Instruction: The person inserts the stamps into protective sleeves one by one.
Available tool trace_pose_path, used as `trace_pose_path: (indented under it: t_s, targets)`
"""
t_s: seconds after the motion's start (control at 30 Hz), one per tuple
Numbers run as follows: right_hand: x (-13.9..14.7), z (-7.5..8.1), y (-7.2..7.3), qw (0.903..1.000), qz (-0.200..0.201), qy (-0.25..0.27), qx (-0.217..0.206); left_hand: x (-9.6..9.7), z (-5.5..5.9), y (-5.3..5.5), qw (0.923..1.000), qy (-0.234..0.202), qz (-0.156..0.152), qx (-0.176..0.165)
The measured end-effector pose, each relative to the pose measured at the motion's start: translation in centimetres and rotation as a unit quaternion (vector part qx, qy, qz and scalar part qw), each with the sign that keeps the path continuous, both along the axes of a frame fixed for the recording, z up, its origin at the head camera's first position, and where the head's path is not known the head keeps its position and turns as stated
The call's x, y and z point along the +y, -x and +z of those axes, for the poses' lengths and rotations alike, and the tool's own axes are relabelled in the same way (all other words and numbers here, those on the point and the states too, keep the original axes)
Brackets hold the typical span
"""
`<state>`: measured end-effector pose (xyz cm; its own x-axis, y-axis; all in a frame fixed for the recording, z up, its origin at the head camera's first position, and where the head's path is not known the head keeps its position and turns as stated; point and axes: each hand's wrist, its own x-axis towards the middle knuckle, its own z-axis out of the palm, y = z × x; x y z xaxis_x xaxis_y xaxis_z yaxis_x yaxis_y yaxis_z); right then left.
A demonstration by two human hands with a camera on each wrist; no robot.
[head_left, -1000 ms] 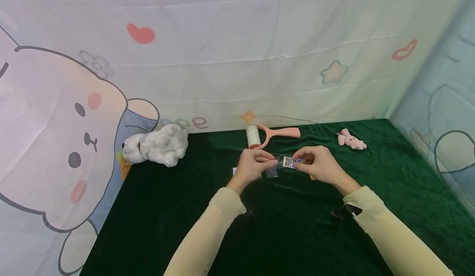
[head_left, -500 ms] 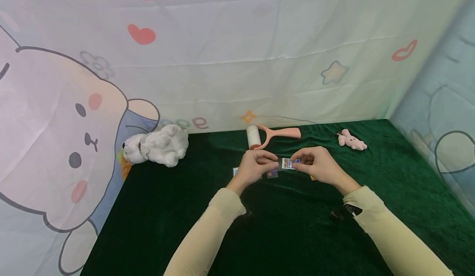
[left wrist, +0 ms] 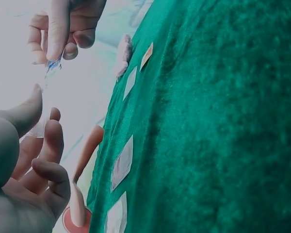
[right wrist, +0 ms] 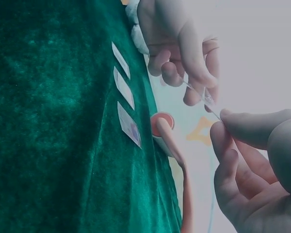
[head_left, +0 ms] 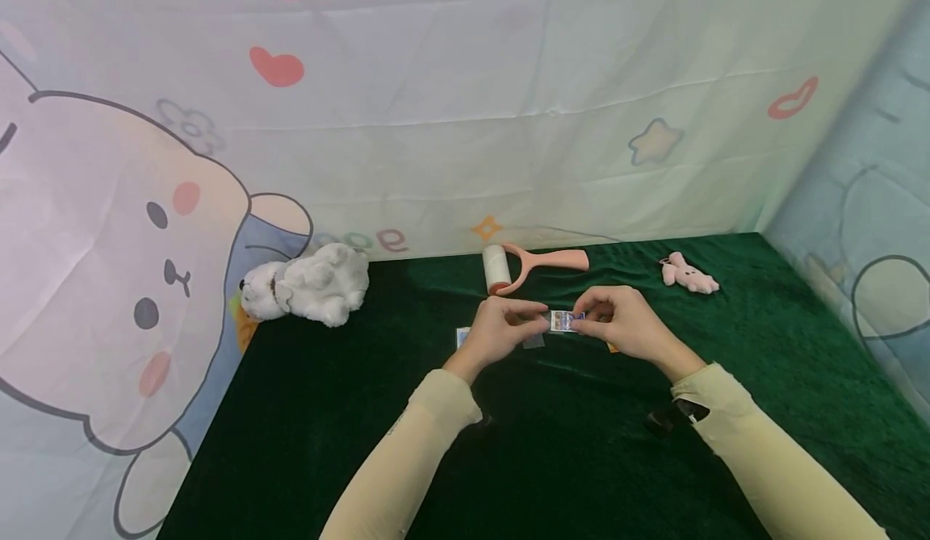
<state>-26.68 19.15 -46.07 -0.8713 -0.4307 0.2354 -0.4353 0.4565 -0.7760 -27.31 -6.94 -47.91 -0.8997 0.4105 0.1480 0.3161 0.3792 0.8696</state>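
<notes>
My right hand (head_left: 617, 320) pinches a small printed card (head_left: 563, 321), blue and white, between thumb and fingers. Facing it, my left hand (head_left: 501, 328) pinches a clear plastic sleeve (left wrist: 38, 128) by its end. Card and sleeve meet in the gap between the two hands, held above the table in the wrist views. How far the card lies inside the sleeve I cannot tell. Below, flat on the green cloth, lie a pale card (left wrist: 122, 162) and another pale card (left wrist: 116, 216), with an orange piece (left wrist: 146, 56) farther along. My left hand partly hides them in the head view.
A pink-handled lint roller (head_left: 548, 260) lies just behind the hands. At the back left is a white plush toy (head_left: 312, 286), and a small pink plush (head_left: 689, 274) lies at the right. The green cloth (head_left: 567, 459) ends at a printed curtain (head_left: 450, 120).
My left hand has shifted slightly right. The card in my right hand has moved a little left, so the gap between the left fingertips and the card is narrower.
</notes>
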Motion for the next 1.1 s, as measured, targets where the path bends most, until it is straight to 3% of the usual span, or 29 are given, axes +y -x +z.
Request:
trace_pose_path:
  t_s: [0.13, 0.37, 0.7, 0.93, 1.1]
  targets:
    - [0.01, -0.04, 0.01, 1.0000, -0.002, -0.006, 0.006, 0.13, 0.17, -0.14, 0.9982, 0.042, -0.016, 0.039]
    - [0.00, -0.01, -0.17, 0.9999, 0.006, -0.001, -0.009, 0.44, 0.22, -0.41, 0.9880, 0.101, -0.026, 0.114]
    - [0.38, 0.18, -0.17, 0.9994, 0.029, -0.002, -0.019, 0.06, 0.17, -0.46, 0.9805, 0.123, -0.038, 0.148]
    - [0.33, 0.15, -0.23, 0.9991, 0.036, 0.001, -0.022, 0.11, 0.18, -0.58, 0.9677, 0.176, -0.038, 0.177]
    - [0.19, 0.08, -0.22, 0.9989, 0.042, 0.005, -0.019, 0.41, 0.24, -0.69, 0.9633, 0.189, -0.035, 0.187]
